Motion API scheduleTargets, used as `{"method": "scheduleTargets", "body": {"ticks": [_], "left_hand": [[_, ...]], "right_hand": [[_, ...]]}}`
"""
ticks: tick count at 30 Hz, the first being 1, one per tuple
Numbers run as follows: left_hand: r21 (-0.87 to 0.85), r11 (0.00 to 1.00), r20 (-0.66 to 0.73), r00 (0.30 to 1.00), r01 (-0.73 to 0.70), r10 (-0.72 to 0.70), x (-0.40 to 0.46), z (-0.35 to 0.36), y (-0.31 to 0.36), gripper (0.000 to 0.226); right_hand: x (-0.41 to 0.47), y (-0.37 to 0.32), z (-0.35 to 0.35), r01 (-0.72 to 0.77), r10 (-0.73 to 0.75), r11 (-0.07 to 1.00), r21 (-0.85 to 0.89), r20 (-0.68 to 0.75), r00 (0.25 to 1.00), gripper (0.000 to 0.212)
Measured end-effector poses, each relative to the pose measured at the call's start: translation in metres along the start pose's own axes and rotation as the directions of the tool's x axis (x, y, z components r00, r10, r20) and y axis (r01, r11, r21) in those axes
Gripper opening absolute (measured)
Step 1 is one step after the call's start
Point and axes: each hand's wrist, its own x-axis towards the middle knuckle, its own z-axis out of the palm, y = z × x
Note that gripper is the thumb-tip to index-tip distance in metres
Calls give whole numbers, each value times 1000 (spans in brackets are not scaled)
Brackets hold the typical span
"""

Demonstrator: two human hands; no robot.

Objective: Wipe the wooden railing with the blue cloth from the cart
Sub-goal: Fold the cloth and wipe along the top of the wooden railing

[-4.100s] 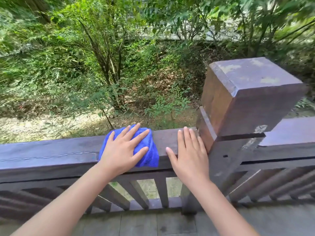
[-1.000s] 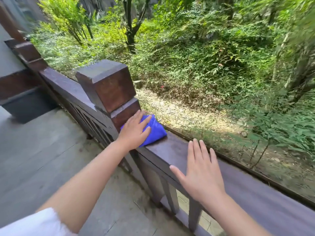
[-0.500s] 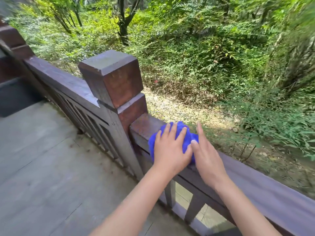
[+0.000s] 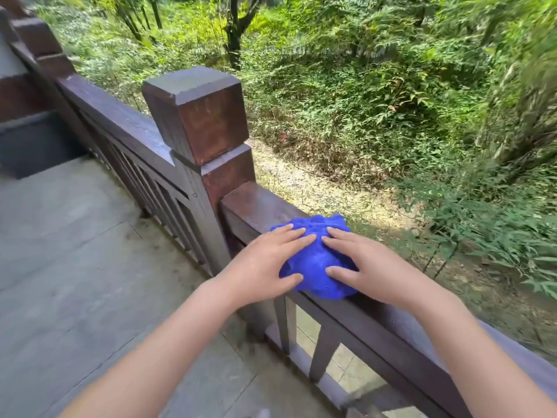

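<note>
You are pressing both flat, open hands, left hand (image 4: 265,260) and right hand (image 4: 370,267), onto the bunched blue cloth (image 4: 316,260) lying on the wooden railing (image 4: 250,203); soft and light, it is probably bunching easily, so press through its middle.

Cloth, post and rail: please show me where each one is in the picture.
cloth (image 4: 313,263), head view, the bunched middle between the two hands
post (image 4: 211,128), head view, the sunlit face of its square cap
rail (image 4: 253,203), head view, the bare top beside the post
</note>
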Motion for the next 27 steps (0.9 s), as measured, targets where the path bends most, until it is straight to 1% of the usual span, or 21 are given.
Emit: {"method": "scheduleTargets", "body": {"ticks": [3,6,8,11,13,15,17,20,24,27], "left_hand": [[5,1000,-38,999,16,-16,-1,2,4,62],[7,999,-89,995,52,-51,-7,6,12,58],[12,997,-114,991,74,-72,-13,9,18,55],[27,994,-123,987,104,-100,-23,11,25,53],[38,986,-140,978,161,-155,-31,6,28,51],[29,973,-147,964,230,-224,-44,-4,29,47],[7,951,-142,942,308,-304,-62,-16,26,43],[-2,899,-133,891,438,-435,-93,-39,19,39],[-31,822,-155,809,569,-567,-131,-71,8,27],[-74,777,-159,762,625,-628,-152,-91,-5,24]], "right_hand": [[-4,0,2,-1,1,1000,7,-20,1000,62],[-10,-5,4,9,-12,999,-52,-58,998,59],[-13,-11,6,13,-23,993,-114,-87,996,51],[-16,-24,10,28,-56,978,-208,-132,990,32],[-12,-34,13,57,-91,967,-249,-127,988,27],[-5,-48,16,115,-142,962,-248,-94,985,26],[5,-65,21,189,-204,960,-206,-55,977,26],[23,-94,30,285,-286,955,-82,6,958,28],[48,-131,36,335,-345,936,104,97,934,21],[68,-157,36,361,-387,916,174,150,910,14]]}}
